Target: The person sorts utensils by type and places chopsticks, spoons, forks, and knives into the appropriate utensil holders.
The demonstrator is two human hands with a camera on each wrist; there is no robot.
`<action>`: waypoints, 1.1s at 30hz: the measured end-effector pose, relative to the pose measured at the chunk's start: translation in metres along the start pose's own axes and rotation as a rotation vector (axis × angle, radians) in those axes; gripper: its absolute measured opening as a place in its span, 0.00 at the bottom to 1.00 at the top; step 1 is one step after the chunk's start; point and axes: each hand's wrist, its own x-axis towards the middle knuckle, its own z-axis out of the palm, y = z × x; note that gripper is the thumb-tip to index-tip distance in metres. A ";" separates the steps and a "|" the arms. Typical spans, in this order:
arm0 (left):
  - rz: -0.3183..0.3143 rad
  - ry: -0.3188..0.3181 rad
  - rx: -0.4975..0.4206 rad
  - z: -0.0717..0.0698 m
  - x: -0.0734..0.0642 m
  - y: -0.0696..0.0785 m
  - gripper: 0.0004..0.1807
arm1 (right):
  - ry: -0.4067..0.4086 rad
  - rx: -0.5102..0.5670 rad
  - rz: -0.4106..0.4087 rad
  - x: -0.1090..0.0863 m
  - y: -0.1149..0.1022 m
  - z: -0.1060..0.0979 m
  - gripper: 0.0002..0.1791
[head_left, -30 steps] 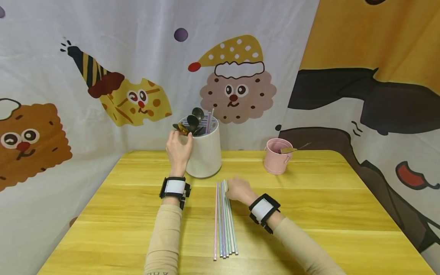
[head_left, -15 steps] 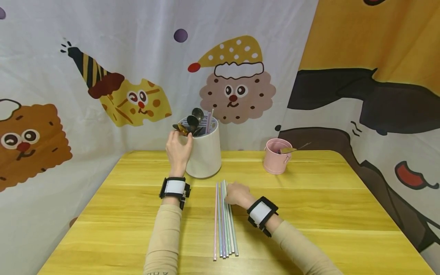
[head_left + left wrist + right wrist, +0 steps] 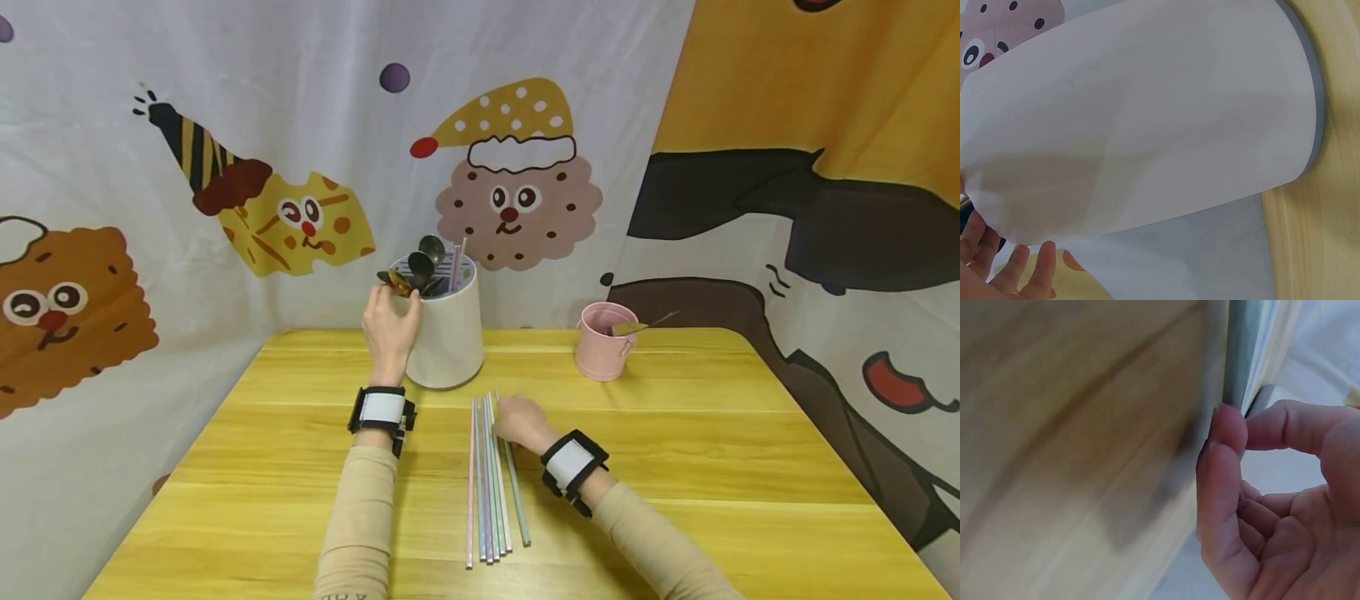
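Observation:
A white utensil holder [image 3: 450,342] stands at the back of the table, with dark spoons [image 3: 422,265] and a few pastel chopsticks [image 3: 455,267] in its top. My left hand [image 3: 390,329] grips its upper left rim; in the left wrist view its fingers [image 3: 1041,272] curl at that edge. In front of the holder, several pastel chopsticks [image 3: 487,492] lie side by side. My right hand [image 3: 522,423] pinches the far end of a pale green chopstick [image 3: 519,504], set apart to the right of the others. Thumb and index finger meet on it in the right wrist view.
A small pink bucket [image 3: 600,350] stands at the back right, with a gold-coloured utensil [image 3: 630,328] leaning out over its rim. Behind the wooden table [image 3: 712,450] hangs a printed cloth [image 3: 300,108].
The near end of the pale green chopstick has swung right, away from the others, in my right hand. My left hand has stayed on the holder's rim.

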 end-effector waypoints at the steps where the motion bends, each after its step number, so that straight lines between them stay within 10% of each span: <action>1: -0.001 0.000 0.001 0.000 0.000 0.000 0.18 | 0.009 0.005 -0.004 0.000 0.001 -0.001 0.18; 17: -0.006 -0.002 0.003 -0.001 0.000 0.001 0.18 | 0.175 0.216 -0.069 0.003 0.007 -0.038 0.22; 33: 0.001 0.006 0.011 -0.002 -0.001 0.002 0.17 | 0.656 0.350 -0.352 0.004 -0.005 -0.077 0.05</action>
